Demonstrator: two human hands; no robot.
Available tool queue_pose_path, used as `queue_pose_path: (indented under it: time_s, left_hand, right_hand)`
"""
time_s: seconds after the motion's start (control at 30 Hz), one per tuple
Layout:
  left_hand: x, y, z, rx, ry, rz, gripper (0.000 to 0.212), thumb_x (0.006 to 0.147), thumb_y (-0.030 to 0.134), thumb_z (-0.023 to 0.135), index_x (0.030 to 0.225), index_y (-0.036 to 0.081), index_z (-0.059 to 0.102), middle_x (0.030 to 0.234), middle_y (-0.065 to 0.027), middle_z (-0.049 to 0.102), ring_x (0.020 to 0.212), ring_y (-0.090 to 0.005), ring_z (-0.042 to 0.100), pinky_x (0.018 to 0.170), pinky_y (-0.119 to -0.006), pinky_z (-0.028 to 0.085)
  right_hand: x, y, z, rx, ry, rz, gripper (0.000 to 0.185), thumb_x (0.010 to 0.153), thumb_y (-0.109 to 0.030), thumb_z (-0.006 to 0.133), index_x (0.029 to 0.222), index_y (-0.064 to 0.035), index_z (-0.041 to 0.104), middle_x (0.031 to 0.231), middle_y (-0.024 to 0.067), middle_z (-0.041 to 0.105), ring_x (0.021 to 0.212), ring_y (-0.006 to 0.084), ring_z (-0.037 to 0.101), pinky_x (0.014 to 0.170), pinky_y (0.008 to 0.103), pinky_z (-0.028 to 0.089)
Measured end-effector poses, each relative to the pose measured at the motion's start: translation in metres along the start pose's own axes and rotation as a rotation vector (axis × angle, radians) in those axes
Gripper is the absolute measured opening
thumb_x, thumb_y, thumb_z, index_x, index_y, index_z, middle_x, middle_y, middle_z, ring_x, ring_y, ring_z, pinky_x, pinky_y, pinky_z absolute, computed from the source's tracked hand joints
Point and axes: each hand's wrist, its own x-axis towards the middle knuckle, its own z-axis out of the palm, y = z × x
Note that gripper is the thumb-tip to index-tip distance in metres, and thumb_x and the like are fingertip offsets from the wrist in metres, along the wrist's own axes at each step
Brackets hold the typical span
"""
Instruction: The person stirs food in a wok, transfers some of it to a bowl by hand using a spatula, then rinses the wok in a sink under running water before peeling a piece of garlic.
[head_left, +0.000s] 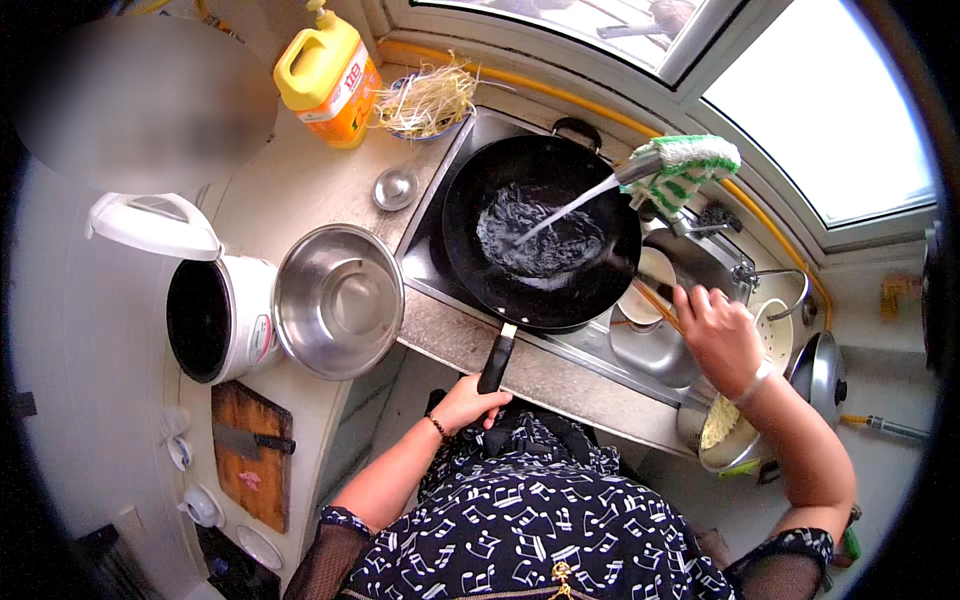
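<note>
A black wok (465, 225) rests over the steel sink unit with swirling water (540, 244) in it. From a tap (641, 166) at the back, a stream runs into the wok. My left hand (471, 405) is closed around the wok's black handle (496, 364). My right hand (720, 337) grips thin brown wooden sticks (660, 306), seemingly chopsticks, beside the wok's right rim; their far ends are hard to make out. Below them in the sink basin (645, 356) stands a pale bowl (651, 277). A green and white cloth (682, 165) drapes over the tap.
On the left counter are a steel basin (300, 300), an open white rice cooker (251, 315) and a cutting board (266, 480) with a cleaver (238, 441). Bean sprouts (427, 101) and a yellow detergent jug (322, 71) stand behind. Noodle-like food (720, 424) fills a pot at right.
</note>
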Motion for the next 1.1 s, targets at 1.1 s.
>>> queue_pose_path:
  time_s: [1.1]
  left_hand:
    - [-0.010, 0.011, -0.010, 0.015, 0.143, -0.046, 0.016, 0.078, 0.011, 0.059, 0.071, 0.005, 0.046, 0.055, -0.0020, 0.048, 0.041, -0.0100, 0.045, 0.037, -0.024, 0.038]
  right_hand:
    - [0.028, -0.067, 0.111, 0.737, 0.292, 0.226, 0.045, 0.072, -0.004, 0.048, 0.116, -0.0135, 0.047, 0.081, 0.0078, 0.050, 0.071, 0.0240, 0.056, 0.057, 0.0333, 0.046]
